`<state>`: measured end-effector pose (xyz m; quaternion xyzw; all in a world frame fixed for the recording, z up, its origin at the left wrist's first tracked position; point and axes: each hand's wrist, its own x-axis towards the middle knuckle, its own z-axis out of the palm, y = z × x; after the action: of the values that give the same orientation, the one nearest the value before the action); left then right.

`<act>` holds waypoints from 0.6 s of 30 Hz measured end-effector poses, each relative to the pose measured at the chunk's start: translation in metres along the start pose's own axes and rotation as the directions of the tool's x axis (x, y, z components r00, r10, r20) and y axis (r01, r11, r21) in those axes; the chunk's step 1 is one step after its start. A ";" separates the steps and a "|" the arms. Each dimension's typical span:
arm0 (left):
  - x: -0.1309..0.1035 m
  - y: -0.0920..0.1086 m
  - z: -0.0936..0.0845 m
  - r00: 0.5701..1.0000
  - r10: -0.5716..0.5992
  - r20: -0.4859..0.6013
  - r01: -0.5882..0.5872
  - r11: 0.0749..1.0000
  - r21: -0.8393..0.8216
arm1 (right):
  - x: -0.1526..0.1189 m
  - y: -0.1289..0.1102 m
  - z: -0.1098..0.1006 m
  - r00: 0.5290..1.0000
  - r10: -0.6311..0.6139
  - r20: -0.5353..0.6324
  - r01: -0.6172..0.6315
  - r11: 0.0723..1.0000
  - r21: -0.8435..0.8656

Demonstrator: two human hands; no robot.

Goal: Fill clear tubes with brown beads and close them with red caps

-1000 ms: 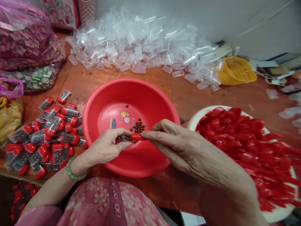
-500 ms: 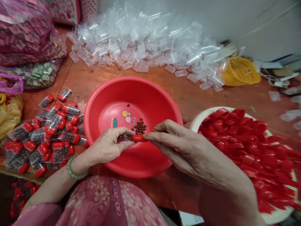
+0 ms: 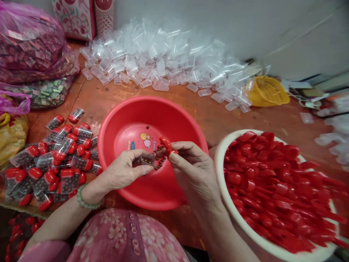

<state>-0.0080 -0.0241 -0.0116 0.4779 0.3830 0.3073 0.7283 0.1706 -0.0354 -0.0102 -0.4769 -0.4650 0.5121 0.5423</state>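
Over the red basin [image 3: 180, 116], my left hand [image 3: 128, 167] pinches a small clear plastic container [image 3: 144, 161] lying on its side, with brown beads inside and its mouth facing right. A little to the right, my right hand [image 3: 191, 163] holds a red plastic cap [image 3: 167, 144] between thumb and fingers, apart from the container. Loose brown beads [image 3: 160, 163] lie on the basin floor below both hands, partly hidden by them. A single bead [image 3: 147, 127] sits farther back in the basin.
Filled, red-capped containers [image 3: 64, 145] are piled at left. A white tub [image 3: 220, 160] of red caps [image 3: 261, 182] stands at right. Empty clear containers [image 3: 160, 69] are heaped along the wall, near a yellow basket [image 3: 269, 91]. Plastic bags [image 3: 32, 40] fill the back left.
My right hand has drawn the red cap away from the container's mouth and turned it upward. My left hand keeps its hold, nearly in place. The view has shifted slightly.
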 end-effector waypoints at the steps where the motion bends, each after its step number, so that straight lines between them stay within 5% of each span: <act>1: 0.000 0.000 0.000 1.000 -0.004 0.003 0.004 1.000 -0.025 | 0.000 0.004 0.005 0.999 0.037 -0.012 -0.036 0.995 0.089; 5: -0.001 0.001 0.004 1.000 -0.005 -0.025 0.003 0.996 -0.084 | 0.003 0.010 0.018 0.995 0.100 -0.008 -0.094 0.958 0.272; 9: -0.002 0.001 0.007 0.991 -0.034 -0.131 0.015 0.990 -0.142 | 0.004 0.013 0.023 0.991 0.038 -0.126 0.004 0.947 0.320; 18: 0.006 -0.002 0.025 0.964 0.001 -0.266 -0.062 0.973 -0.222 | -0.001 0.023 0.038 0.965 -0.087 -0.246 0.146 0.962 0.233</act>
<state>0.0163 -0.0312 -0.0089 0.3520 0.4311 0.4220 0.7157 0.1306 -0.0343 -0.0288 -0.4338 -0.3574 0.4737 0.6781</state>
